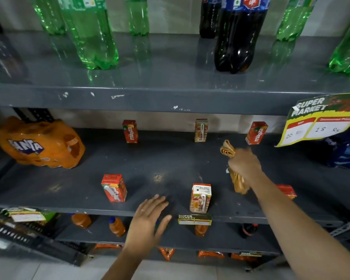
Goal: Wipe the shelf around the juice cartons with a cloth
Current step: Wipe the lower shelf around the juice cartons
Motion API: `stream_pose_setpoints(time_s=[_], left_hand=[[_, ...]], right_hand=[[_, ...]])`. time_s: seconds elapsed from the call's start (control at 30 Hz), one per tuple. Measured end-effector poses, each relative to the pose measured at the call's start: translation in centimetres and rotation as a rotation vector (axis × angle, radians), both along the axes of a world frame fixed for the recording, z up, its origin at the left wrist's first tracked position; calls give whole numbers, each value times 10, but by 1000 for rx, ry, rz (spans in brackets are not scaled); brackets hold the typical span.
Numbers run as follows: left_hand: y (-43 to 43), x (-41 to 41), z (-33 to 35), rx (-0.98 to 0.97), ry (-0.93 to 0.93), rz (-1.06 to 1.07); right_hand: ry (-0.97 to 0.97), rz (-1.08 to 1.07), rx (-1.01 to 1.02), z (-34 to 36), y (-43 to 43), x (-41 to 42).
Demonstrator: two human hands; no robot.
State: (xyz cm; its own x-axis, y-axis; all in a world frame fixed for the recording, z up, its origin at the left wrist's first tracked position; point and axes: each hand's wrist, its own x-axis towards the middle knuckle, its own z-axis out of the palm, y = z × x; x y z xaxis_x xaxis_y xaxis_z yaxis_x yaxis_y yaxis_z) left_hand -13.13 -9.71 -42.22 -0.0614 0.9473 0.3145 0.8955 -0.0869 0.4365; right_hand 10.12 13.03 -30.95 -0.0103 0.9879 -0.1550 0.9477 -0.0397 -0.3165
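Several small red juice cartons stand on the dark grey middle shelf (pixel 160 158): three along the back (pixel 130 131) (pixel 200 130) (pixel 256 132), and near the front one at the left (pixel 114 187), one at the middle (pixel 200 198) and one partly hidden behind my right forearm (pixel 287 190). My right hand (pixel 245 164) is shut on a bunched orange cloth (pixel 227 150), held over the shelf between the back right and front middle cartons. My left hand (pixel 150 215) hovers open at the shelf's front edge, left of the front middle carton.
An orange shrink-wrapped Fanta pack (pixel 40 142) lies at the shelf's left. A blue pack (pixel 343 148) sits at the right under a hanging price sign (pixel 319 120). Green and dark soda bottles (pixel 238 33) fill the upper shelf. Small orange bottles (pixel 116 226) stand on the lower shelf.
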Motion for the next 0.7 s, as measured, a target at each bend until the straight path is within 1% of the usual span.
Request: stream_pose_setpoints(time_s=[0.07,0.1,0.2,0.3,0.4,0.57,0.63,0.7], left_hand=[[-10,-18,-6,-94,130,19],[-12,-26,-8,-135,171,26],[-12,-44,-18,-200,257,-6],[-13,-51,-28,-180,342,-49],[-12,-54,-32,-152,347,-60],[-11,-57,-30,-174,304,-128],[-11,-60,-30,-168,307,-165],[-10,-66,-30,-169,328,-202]], right_hand=[[-87,6,-139,-5,23,-11],[-85,26,-220,-6,28,-17],[21,56,-395,-7,36,-39],[15,31,-504,-10,38,-68],[-22,89,-547,-16,34,-101],[-81,241,-563,-17,12,-164],[-88,308,-584,-17,1,-186],[-34,313,-607,-12,-4,-199]])
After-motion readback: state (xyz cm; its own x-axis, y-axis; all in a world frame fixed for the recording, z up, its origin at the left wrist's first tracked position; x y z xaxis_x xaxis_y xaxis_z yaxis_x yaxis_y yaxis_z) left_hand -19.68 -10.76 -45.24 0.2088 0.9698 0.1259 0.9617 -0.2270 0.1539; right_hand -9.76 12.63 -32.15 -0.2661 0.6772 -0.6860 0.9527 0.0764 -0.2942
